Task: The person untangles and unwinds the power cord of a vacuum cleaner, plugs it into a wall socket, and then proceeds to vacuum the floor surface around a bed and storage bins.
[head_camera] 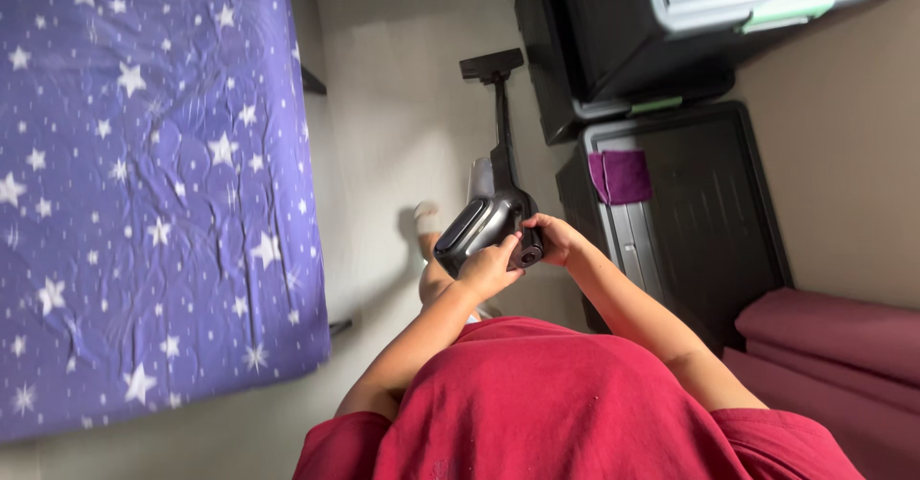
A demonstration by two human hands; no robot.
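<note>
Left hand (487, 271): wrapped around the grey body of the stick vacuum (489, 221), fingers closed on it
Right hand (554, 240): fingers curled on the vacuum's rear end, thumb near a button
Vacuum: held up in front of the red shirt (575, 403), wand running down to the floor head (492, 63) on the floor (393, 106), between the bed (144, 183) and the black bins (671, 202)
Tip: judged best to brace the body with the left, work the catch with the right

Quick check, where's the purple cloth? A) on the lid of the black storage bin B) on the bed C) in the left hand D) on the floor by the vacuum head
A: the purple cloth lies flat on the black storage bin lid, right of the stick vacuum that both hands hold.
</note>
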